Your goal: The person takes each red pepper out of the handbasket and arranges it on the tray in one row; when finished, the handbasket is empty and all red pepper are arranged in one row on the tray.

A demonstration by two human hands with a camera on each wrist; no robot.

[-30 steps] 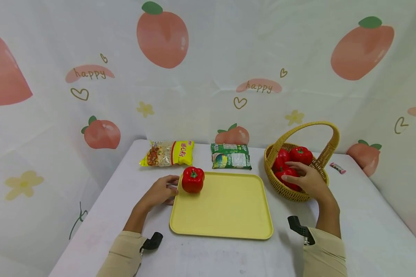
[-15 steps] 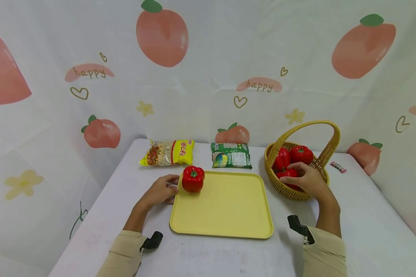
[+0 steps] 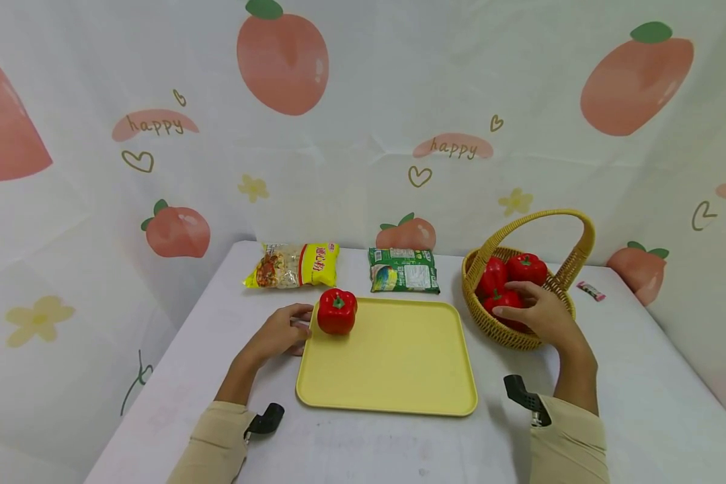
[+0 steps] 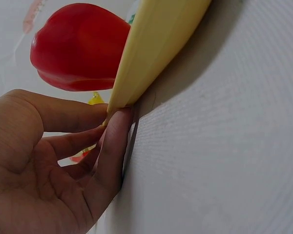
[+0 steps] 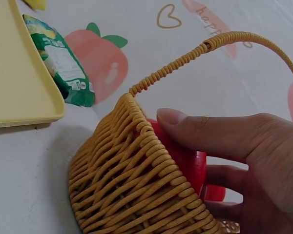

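Only the right hand (image 3: 547, 317) has moved, shifting slightly at the basket (image 3: 511, 338), right of centre in the frame. Its thumb and fingers curl round the front pepper (image 3: 501, 301), inside the basket beside two more peppers (image 3: 527, 268). The left hand (image 3: 278, 330), left of centre, pinches the rim of the tray (image 3: 393, 363). A single pepper (image 3: 337, 313) rests at the tray's upper left corner, near the fingers.

Right hand (image 3: 547, 316) partly covers a glossy red bell pepper (image 3: 503, 300) at the near edge of the round tan wicker basket (image 3: 508, 337).
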